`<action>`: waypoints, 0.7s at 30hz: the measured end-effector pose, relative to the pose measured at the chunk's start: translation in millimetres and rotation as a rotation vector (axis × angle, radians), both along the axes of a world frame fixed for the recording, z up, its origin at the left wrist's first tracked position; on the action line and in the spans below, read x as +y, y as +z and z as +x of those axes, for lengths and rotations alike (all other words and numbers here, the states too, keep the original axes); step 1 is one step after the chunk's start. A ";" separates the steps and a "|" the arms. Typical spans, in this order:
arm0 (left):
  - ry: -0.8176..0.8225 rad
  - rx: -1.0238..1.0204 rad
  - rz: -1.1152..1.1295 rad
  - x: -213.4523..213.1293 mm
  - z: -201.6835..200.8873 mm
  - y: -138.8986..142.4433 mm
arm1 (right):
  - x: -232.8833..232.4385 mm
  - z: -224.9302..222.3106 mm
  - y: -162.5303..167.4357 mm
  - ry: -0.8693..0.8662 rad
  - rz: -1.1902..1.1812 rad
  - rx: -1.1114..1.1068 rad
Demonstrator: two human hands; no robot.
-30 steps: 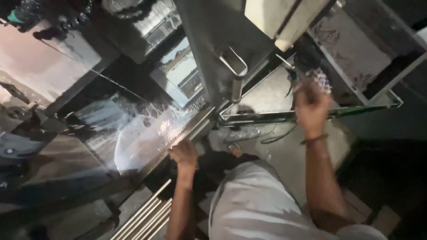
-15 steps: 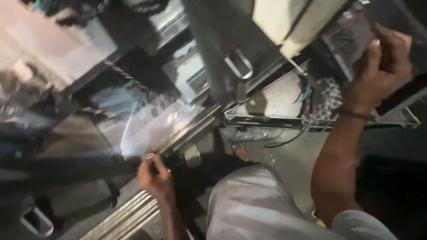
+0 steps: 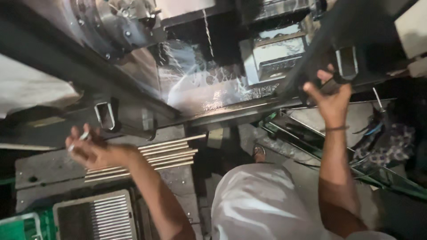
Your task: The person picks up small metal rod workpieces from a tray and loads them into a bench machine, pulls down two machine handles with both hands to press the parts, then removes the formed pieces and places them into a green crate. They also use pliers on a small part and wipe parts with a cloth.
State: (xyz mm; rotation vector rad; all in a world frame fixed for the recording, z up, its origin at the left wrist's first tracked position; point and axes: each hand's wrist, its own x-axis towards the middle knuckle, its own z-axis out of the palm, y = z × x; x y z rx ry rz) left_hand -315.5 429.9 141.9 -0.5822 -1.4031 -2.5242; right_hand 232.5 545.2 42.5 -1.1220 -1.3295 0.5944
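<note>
My left hand (image 3: pixel 91 149) is held over a row of thin metal rods (image 3: pixel 151 155) lying on a grey ledge, and a short pale rod is pinched between its fingers. My right hand (image 3: pixel 331 98) is raised to the right and grips a dark handle (image 3: pixel 344 66) on the sliding door of a metal-working machine. Inside the machine a wet sloped surface (image 3: pixel 209 84) and a round chuck (image 3: pixel 113 22) are visible.
A grey tray (image 3: pixel 95 218) packed with rods sits below my left arm, with a green crate (image 3: pixel 18 226) at the bottom left corner. A shelf with cables and a patterned cloth (image 3: pixel 387 142) lies at the right. My white shirt fills the bottom middle.
My left hand has moved left over the loose rods. My right hand has come down and left onto the door handle. The view has swung toward the machine's inside.
</note>
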 end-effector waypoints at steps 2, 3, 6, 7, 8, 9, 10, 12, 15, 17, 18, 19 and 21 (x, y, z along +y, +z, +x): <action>-0.078 -0.080 0.055 19.9 -5.7 -9.6 | 24.7 -2.5 -11.5 0.002 -0.139 0.512; -0.096 -0.076 0.038 27.8 -6.3 -15.5 | 33.2 -4.3 -21.2 -0.085 -0.129 0.517; -0.102 -0.145 0.052 38.9 -9.6 -29.8 | 48.3 -7.3 -51.1 -0.304 -0.101 0.484; -0.096 -0.181 0.065 39.6 -11.8 -32.8 | 50.1 -7.0 -59.1 -0.347 -0.095 0.441; -0.079 -0.157 0.028 38.4 -14.2 -34.9 | 50.8 -6.1 -65.2 -0.390 -0.094 0.396; -0.063 -0.131 -0.011 37.0 -16.3 -36.5 | 51.4 -5.3 -69.8 -0.415 -0.093 0.395; -0.048 -0.105 -0.050 34.9 -18.6 -37.1 | 52.1 -4.2 -72.5 -0.440 -0.091 0.395; -0.108 -0.085 -0.004 30.8 -20.9 -37.8 | 52.7 -2.2 -74.7 -0.469 -0.126 0.376; -0.178 -0.156 -0.054 26.2 -20.4 -38.7 | 52.3 -2.9 -77.8 -0.488 -0.158 0.327; -0.207 -0.181 -0.079 25.5 -19.4 -39.6 | 48.7 -5.0 -84.7 -0.516 -0.091 0.301; -0.218 -0.174 -0.069 25.7 -19.1 -40.2 | 46.0 -5.6 -89.8 -0.510 -0.105 0.317; -0.227 -0.170 -0.063 26.3 -19.2 -40.5 | 42.4 -6.6 -96.4 -0.501 -0.121 0.329; -0.243 -0.177 -0.075 27.9 -20.1 -41.1 | 33.7 -8.3 -109.7 -0.490 -0.105 0.233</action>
